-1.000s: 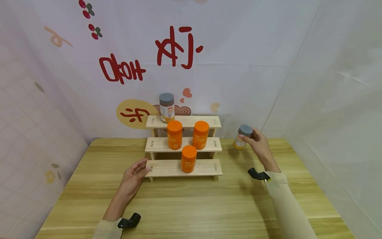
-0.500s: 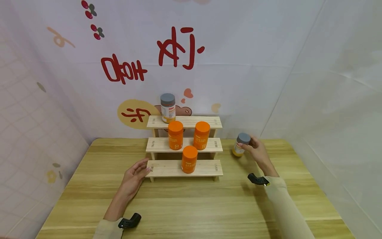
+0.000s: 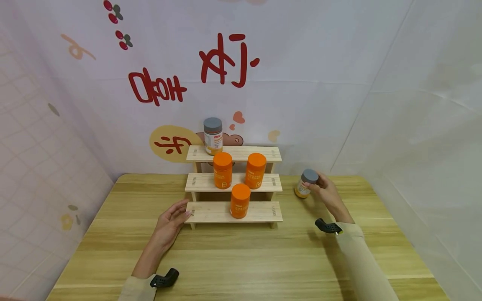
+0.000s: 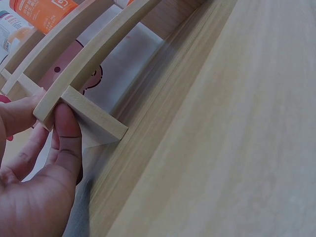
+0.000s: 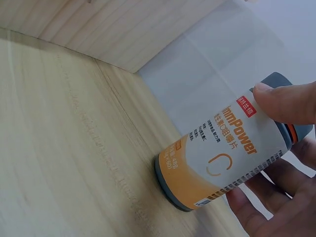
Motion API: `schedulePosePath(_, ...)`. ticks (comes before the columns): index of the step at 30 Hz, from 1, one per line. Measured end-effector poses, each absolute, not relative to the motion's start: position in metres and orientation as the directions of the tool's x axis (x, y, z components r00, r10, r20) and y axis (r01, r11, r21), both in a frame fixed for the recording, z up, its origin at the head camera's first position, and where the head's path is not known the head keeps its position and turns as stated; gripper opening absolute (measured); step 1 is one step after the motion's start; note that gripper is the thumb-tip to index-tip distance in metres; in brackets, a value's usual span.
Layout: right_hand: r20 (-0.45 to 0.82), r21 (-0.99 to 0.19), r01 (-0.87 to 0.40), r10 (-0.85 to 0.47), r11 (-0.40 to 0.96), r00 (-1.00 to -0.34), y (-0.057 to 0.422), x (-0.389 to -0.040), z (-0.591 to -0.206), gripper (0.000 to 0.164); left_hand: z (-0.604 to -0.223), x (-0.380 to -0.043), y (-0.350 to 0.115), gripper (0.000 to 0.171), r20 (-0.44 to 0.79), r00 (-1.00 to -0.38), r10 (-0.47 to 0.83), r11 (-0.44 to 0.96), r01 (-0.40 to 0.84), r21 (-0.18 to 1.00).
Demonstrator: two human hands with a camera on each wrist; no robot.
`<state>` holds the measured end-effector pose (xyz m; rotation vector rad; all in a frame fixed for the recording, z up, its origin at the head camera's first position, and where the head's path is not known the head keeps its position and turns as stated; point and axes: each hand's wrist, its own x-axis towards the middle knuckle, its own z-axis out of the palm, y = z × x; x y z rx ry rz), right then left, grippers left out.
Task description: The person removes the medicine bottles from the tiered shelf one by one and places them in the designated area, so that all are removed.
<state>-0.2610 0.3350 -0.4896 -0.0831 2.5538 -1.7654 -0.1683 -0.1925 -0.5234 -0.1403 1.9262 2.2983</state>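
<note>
My right hand holds a grey-capped vitamin tablet bottle to the right of a three-step wooden display rack. In the right wrist view the thumb lies near the cap of this bottle, fingers curled behind it, its base at the tabletop. My left hand pinches the left end of the rack's lowest step, thumb on one side and fingers under it. A matching grey-capped bottle stands on the top step. Two orange bottles stand on the middle step, and another orange bottle on the lowest.
The wood-grain table runs back to a white printed cloth wall. Another cloth wall closes off the right side, and one with a faint grid the left. Black wrist mounts sit on both sleeves.
My right hand has brought the grey-capped bottle down and toward the front, and it has stayed almost still over the last half second. The left hand keeps its place at the rack.
</note>
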Motion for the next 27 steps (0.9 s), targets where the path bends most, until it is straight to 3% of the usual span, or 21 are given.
schedulePosePath(9,-0.006,-0.933,-0.020,-0.070,0.358,-0.998,0.337,-0.256,-0.487,0.067,-0.523,-0.170,-0.192,0.063,-0.154,-0.987,0.050,-0.197,-0.161,0.967)
schedulePosePath(16,-0.002,-0.925,-0.017,-0.048,0.380,-0.999,0.334,-0.253,-0.476,0.079,-0.523,-0.169,-0.192,0.063,-0.159,-0.986,0.048,-0.205,-0.166,0.965)
schedulePosePath(27,0.028,-0.905,-0.048,-0.053,0.422,-0.998,0.328,-0.246,-0.453,0.078,-0.524,-0.167,-0.193,0.063,-0.158,-0.986,0.051,-0.190,-0.165,0.968)
